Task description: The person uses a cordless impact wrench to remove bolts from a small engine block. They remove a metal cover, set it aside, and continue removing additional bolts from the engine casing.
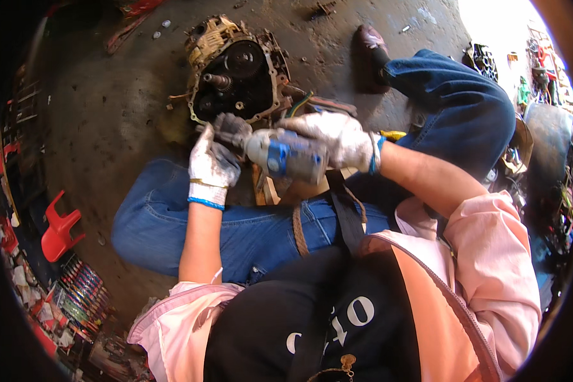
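Note:
A blue and grey impact wrench (286, 156) lies across my lap side, its nose toward the left. My right hand (337, 135), in a dirty white glove, is closed on it from above. At the tool's nose is a dark, rounded, blurred piece (234, 130). My left hand (213, 164), gloved too, has its thumb and fingers closed up against that piece; what they grip is hidden. Just beyond both hands an opened gearbox housing (274, 79) stands on the floor, showing a shaft (218, 80) and a dark round gear (243, 58) inside.
The floor (121, 95) is dark and stained. My bent legs in jeans (452, 95) flank the work. At the left stand a red plastic stool (60, 226) and a rack of coloured items (83, 290). A dark cylinder (547, 146) and clutter line the right.

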`<state>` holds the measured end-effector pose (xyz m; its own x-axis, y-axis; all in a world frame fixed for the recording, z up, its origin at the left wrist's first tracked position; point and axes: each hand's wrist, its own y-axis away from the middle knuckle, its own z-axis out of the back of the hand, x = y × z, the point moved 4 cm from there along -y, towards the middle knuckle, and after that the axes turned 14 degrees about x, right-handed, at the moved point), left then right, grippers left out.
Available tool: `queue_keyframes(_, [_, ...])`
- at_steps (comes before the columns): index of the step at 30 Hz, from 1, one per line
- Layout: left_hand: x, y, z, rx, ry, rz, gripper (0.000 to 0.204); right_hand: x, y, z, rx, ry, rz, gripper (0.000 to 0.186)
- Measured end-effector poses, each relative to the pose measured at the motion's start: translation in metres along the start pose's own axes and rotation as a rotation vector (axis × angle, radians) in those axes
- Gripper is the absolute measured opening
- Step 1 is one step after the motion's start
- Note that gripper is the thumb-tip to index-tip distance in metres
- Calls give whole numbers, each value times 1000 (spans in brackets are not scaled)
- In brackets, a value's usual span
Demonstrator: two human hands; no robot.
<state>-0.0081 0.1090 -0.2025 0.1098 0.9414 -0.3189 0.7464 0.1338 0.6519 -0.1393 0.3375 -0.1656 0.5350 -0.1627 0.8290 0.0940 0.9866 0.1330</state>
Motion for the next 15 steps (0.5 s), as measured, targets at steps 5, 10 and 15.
queue_keyframes(5, [-12,-14,-20,255,11,-113,35,-46,-9,5,-165,-482,77,74])
queue_keyframes(10, [-8,-16,-28,276,44,-113,31,-65,-9,13,-43,-335,-321,56])
queue_keyframes(15, [-10,-13,-27,314,-111,-72,36,-52,-3,46,-150,-19,-322,58])
